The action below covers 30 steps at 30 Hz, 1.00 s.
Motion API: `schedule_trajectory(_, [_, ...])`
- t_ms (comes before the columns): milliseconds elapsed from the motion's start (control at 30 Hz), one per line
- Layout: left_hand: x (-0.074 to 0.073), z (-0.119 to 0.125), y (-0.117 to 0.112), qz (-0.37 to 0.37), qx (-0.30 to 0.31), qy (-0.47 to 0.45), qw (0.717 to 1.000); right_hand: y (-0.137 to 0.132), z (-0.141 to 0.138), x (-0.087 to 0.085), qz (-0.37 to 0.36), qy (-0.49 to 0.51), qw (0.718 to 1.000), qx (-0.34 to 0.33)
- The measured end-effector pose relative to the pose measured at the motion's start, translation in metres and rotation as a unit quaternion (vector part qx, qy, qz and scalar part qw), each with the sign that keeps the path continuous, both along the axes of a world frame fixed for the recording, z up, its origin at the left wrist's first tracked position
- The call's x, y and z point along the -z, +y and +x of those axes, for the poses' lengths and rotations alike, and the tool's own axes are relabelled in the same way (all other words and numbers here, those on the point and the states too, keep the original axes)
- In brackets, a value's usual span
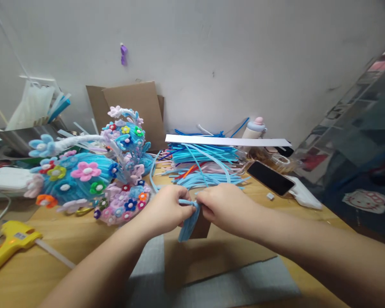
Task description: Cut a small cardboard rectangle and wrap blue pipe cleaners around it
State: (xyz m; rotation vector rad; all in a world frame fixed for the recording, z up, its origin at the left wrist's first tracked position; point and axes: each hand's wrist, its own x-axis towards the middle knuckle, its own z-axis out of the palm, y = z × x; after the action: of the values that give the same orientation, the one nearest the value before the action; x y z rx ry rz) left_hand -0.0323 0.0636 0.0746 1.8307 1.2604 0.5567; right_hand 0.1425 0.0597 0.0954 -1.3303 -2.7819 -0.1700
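My left hand [168, 209] and my right hand [223, 205] meet over the middle of the wooden table [67, 239], both pinched on a light blue pipe-cleaner bundle [188, 222] wrapped round a small brown cardboard piece [201, 229]. A long light blue pipe cleaner [211, 160] arcs from the hands back toward the pile. The fingers of both hands are curled closed around the bundle's top.
A pile of blue pipe cleaners [205, 164] lies behind the hands under a white strip [227, 140]. Flower-covered pipe-cleaner crafts [90, 175] stand at left. A yellow glue gun [11, 244] lies front left, a black phone [270, 177] at right, and cardboard [134, 107] leans on the wall.
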Motion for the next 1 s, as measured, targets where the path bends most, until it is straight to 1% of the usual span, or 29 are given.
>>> schedule_trajectory(133, [0.0, 0.002, 0.0, 0.013, -0.043, -0.004, 0.999, -0.003, -0.002, 0.006, 0.071, 0.005, 0.996, 0.049])
schedule_trajectory(233, [0.002, 0.005, 0.001, 0.022, -0.079, -0.058, 0.995, -0.006, -0.006, 0.01, 0.116, 0.023, 0.989, 0.09])
schedule_trajectory(300, [0.004, 0.007, 0.001, 0.033, -0.099, -0.101, 0.989, -0.008, -0.008, 0.013, 0.139, 0.052, 0.983, 0.112])
schedule_trajectory(367, [0.006, 0.01, 0.0, 0.045, -0.119, -0.13, 0.983, -0.009, -0.009, 0.016, 0.14, 0.11, 0.976, 0.126])
schedule_trajectory(433, [0.007, 0.011, -0.001, 0.063, -0.146, -0.145, 0.977, -0.009, -0.009, 0.02, 0.115, 0.207, 0.964, 0.12])
schedule_trajectory(500, [0.006, 0.013, -0.003, 0.084, -0.172, -0.153, 0.969, -0.009, -0.008, 0.023, 0.082, 0.326, 0.937, 0.09])
schedule_trajectory(600, [0.005, 0.014, -0.009, 0.135, -0.192, -0.147, 0.961, -0.006, -0.01, 0.028, 0.048, 0.486, 0.871, 0.05])
schedule_trajectory(667, [0.005, 0.016, -0.013, 0.202, -0.203, -0.115, 0.951, -0.003, -0.014, 0.032, 0.027, 0.567, 0.821, 0.057])
schedule_trajectory(733, [0.008, 0.017, -0.017, 0.292, -0.21, -0.077, 0.93, 0.001, -0.019, 0.038, -0.019, 0.64, 0.763, 0.086])
schedule_trajectory(767, [0.01, 0.018, -0.018, 0.34, -0.208, -0.06, 0.915, 0.003, -0.022, 0.041, -0.053, 0.677, 0.726, 0.103])
schedule_trajectory(833, [0.016, 0.019, -0.018, 0.422, -0.191, -0.035, 0.886, 0.007, -0.027, 0.046, -0.135, 0.753, 0.632, 0.125])
schedule_trajectory(900, [0.021, 0.019, -0.016, 0.478, -0.168, -0.012, 0.862, 0.01, -0.031, 0.049, -0.218, 0.809, 0.531, 0.124])
schedule_trajectory(933, [0.024, 0.019, -0.015, 0.496, -0.158, 0.0, 0.854, 0.011, -0.033, 0.05, -0.254, 0.827, 0.488, 0.119])
schedule_trajectory(967, [0.026, 0.018, -0.013, 0.507, -0.148, 0.011, 0.849, 0.012, -0.033, 0.05, -0.287, 0.836, 0.453, 0.111])
schedule_trajectory(1000, [0.028, 0.018, -0.012, 0.516, -0.138, 0.022, 0.845, 0.013, -0.033, 0.051, -0.318, 0.84, 0.427, 0.102])
